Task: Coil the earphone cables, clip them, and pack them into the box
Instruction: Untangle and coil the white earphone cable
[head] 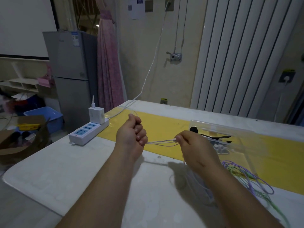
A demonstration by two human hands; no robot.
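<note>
Held both hands above the table, the left hand and right hand near each other, with a pale twisted earphone cable stretched between them.

Had a clear plastic box lying on the yellow strip just beyond the right hand, with black clips and small white pieces inside. Had a loose tangle of purple and green cables on the tabletop just right of the right forearm. Had a white power strip at the table's far left edge, a white charger plugged into it, and a white cord climbing to the wall. Faced a grey fridge, a pink curtain and a white radiator behind the table, with a cardboard carton and a blue bin on the floor at left.

Curled the left hand into a fist round the cable, a thin loop showing above the knuckles. Pinched the strands between the right thumb and fingertips, back of the hand upward. Let the remaining cable hang below the right hand onto the tabletop. Stretched the 2 bare forearms forward.
</note>
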